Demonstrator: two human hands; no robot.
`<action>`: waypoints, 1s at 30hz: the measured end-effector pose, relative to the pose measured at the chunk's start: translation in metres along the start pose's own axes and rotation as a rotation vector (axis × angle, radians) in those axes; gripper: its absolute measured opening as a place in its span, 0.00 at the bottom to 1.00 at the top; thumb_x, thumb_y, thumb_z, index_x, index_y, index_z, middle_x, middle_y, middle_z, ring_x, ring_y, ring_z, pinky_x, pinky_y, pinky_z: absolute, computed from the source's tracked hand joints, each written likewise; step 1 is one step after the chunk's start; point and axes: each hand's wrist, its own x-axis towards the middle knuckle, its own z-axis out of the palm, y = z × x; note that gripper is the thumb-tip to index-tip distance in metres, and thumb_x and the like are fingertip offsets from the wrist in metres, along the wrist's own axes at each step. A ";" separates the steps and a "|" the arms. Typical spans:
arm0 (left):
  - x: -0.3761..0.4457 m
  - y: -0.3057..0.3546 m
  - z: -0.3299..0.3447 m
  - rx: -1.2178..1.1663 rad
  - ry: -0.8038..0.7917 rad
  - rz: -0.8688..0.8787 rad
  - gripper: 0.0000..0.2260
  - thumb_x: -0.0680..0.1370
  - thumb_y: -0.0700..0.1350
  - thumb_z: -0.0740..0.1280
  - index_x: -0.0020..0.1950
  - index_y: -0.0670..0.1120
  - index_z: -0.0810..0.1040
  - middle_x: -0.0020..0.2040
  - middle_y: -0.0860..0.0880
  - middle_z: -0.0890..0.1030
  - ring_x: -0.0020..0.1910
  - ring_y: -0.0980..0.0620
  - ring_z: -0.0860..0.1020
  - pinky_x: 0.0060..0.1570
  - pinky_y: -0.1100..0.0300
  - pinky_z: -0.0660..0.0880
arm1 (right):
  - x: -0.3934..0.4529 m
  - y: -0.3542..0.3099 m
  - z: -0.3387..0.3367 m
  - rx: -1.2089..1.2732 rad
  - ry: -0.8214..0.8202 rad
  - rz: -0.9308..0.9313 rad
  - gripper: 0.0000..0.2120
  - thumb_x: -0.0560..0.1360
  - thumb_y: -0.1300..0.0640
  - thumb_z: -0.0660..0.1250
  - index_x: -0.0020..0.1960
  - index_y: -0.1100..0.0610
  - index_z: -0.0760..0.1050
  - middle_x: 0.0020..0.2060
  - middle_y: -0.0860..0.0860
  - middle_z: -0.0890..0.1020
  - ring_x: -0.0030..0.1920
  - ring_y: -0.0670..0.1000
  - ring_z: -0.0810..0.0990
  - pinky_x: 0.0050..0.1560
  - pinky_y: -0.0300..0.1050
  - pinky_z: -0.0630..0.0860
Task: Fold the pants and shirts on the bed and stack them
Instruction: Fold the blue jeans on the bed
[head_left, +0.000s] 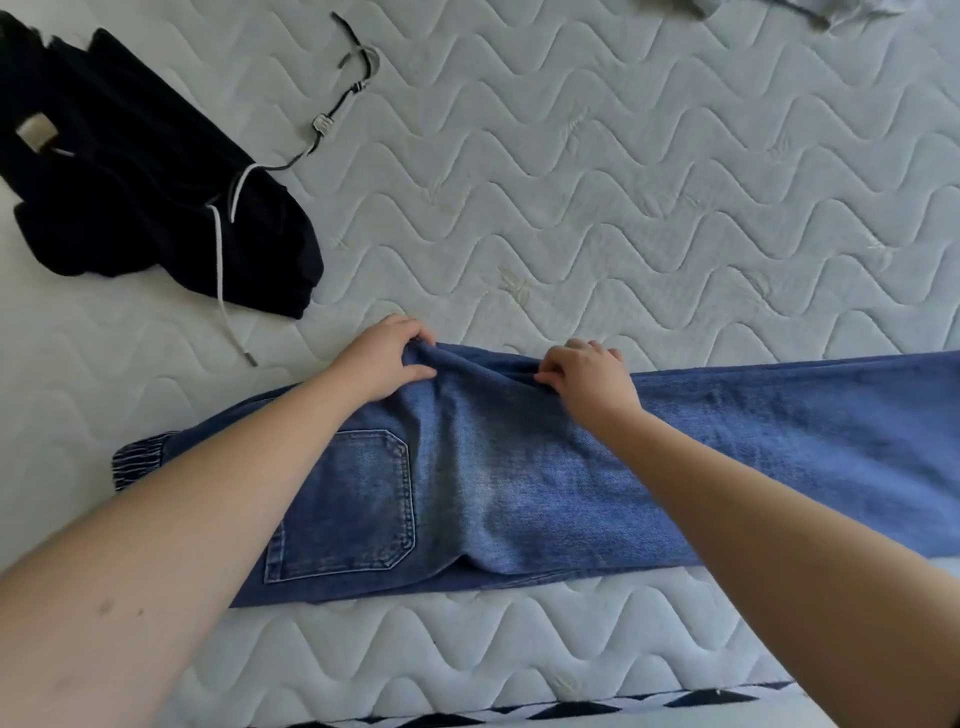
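From the head view, the blue denim jeans are being held flat across the near part of the white quilted mattress, already doubled leg over leg, elastic waistband to the left. The far crotch edge is being pinched by the left hand and the right hand, fingers curled tight on the cloth. Denim like this is judged heavy, limp yet thick; the doubled edges are being favoured as holds. A crumpled black drawstring garment is lying well apart, far left; pale fabric is glimpsed at the top edge, unidentifiable.
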 end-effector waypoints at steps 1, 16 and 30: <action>0.002 -0.001 0.000 -0.024 0.019 -0.023 0.10 0.74 0.44 0.74 0.54 0.48 0.79 0.52 0.50 0.75 0.49 0.52 0.74 0.44 0.66 0.64 | 0.002 0.001 -0.003 0.066 -0.008 0.038 0.09 0.79 0.48 0.65 0.50 0.52 0.80 0.49 0.51 0.80 0.53 0.55 0.75 0.54 0.49 0.64; 0.018 0.000 0.014 0.008 0.168 -0.113 0.10 0.76 0.54 0.70 0.44 0.50 0.72 0.36 0.54 0.75 0.39 0.49 0.75 0.34 0.58 0.66 | 0.009 -0.014 0.000 0.143 0.078 0.093 0.14 0.78 0.47 0.66 0.60 0.52 0.75 0.56 0.51 0.78 0.59 0.55 0.73 0.60 0.51 0.67; -0.011 -0.028 0.003 -0.116 -0.044 -0.164 0.12 0.72 0.50 0.76 0.52 0.52 0.80 0.38 0.60 0.76 0.42 0.54 0.78 0.35 0.69 0.66 | 0.027 -0.043 0.012 0.034 -0.135 -0.009 0.17 0.73 0.50 0.73 0.60 0.52 0.75 0.55 0.52 0.77 0.56 0.54 0.75 0.47 0.44 0.67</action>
